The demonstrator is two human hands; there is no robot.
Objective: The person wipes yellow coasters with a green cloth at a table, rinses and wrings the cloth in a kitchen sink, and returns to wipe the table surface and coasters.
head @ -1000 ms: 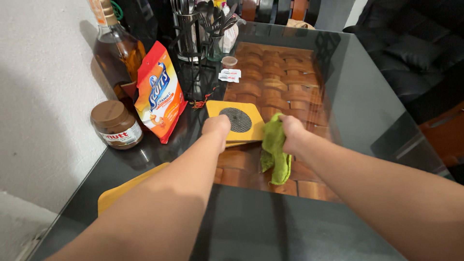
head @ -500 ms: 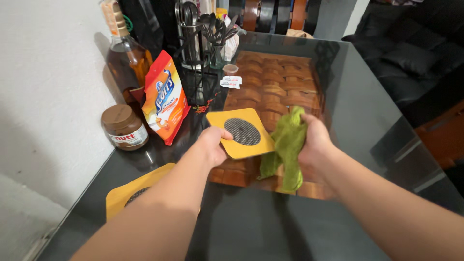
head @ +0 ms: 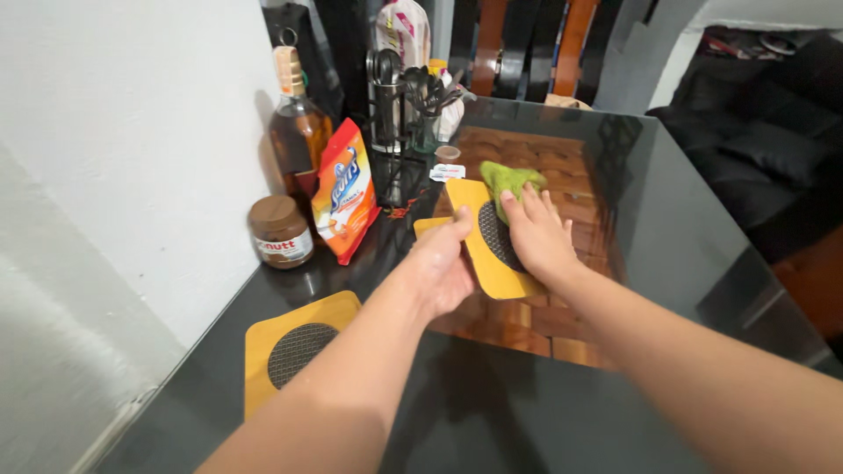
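Left hand [head: 442, 268] gripping tilted yellow trivet [head: 481, 239] by edge; right hand [head: 537, 235] fingers spread, pressing green cloth [head: 507, 180] against it.

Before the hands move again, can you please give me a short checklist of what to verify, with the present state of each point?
1. Left hand grips the yellow mat at its edge: ok.
2. Mat is lifted and tilted, not flat on the glass table: ok.
3. Right hand presses on the mat's dark mesh centre: ok.
4. Green cloth is under the right fingertips, bunched at the mat's far edge: ok.
5. Orange pouch, brown jar and bottle stand apart from the hands: ok.
6. Mat surface is clean: cannot tell.
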